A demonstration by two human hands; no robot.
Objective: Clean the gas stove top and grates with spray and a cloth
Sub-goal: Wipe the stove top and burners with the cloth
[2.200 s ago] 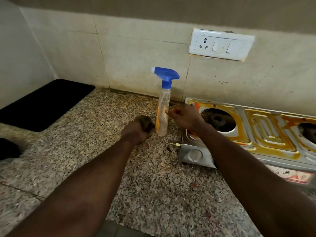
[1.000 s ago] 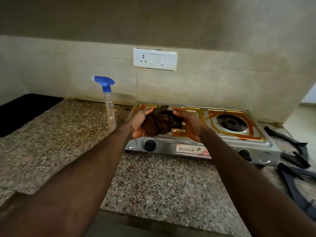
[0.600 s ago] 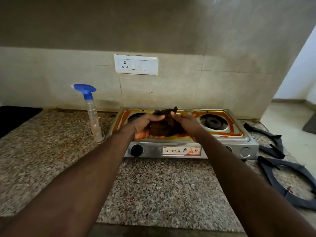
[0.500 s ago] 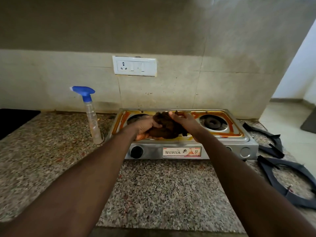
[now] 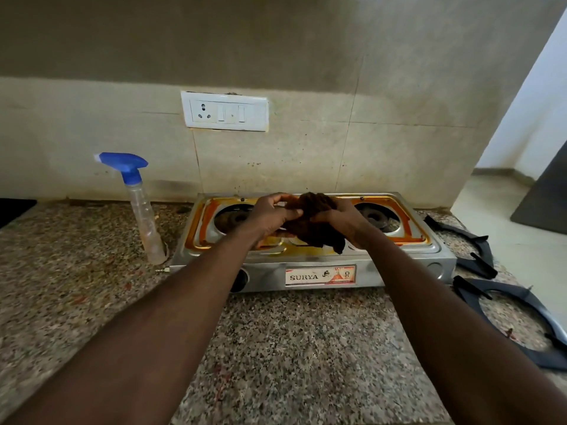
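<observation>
Hands, left and right, arms outstretched, both grip a bunched brown cloth above the stove.

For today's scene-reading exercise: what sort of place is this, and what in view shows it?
Most likely a home kitchen: a two-burner gas stove sits on a speckled stone counter below a wall socket plate, with a spray bottle beside it and its grates lying on the counter.

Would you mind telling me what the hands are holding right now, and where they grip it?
Both hands grip the bunched brown cloth above the stove: left hand at its left side, right hand at its right.
</observation>
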